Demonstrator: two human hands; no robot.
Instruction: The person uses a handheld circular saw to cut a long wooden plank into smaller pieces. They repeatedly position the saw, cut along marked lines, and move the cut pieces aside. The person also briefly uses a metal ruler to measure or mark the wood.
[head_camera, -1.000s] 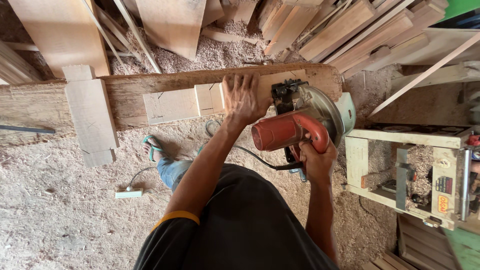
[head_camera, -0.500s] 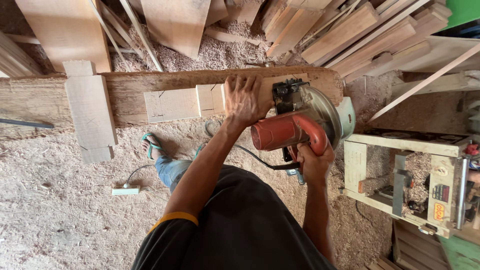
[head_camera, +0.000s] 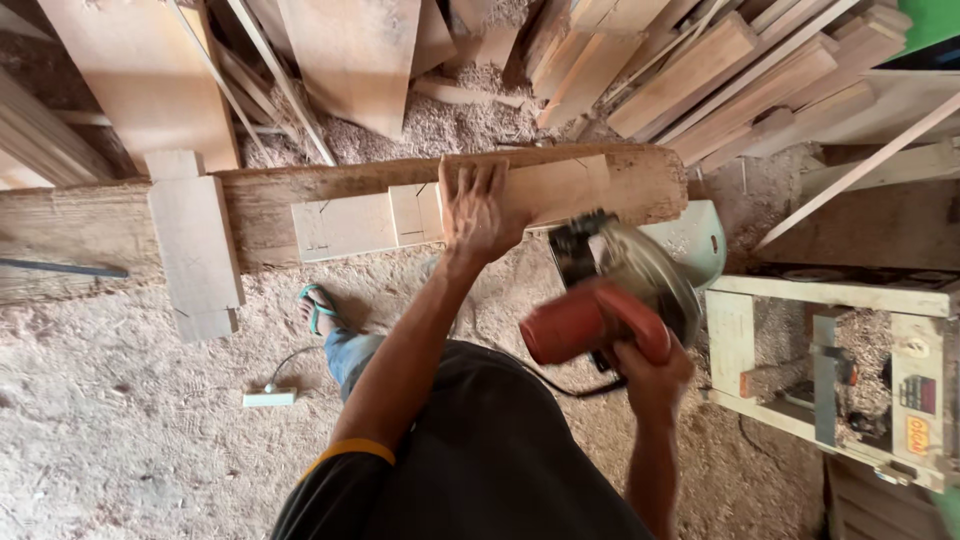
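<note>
Now left hand (head_camera: 478, 208) presses flat on plank (head_camera: 560, 185); right hand (head_camera: 650, 370) grips circular saw (head_camera: 610, 300).

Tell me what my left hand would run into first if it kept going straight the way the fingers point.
The left hand already lies on the long plank, fingers aimed at its far edge. Past that edge, the sawdust heap and the leaning boards probably come next, though depth is hard to judge.
</note>
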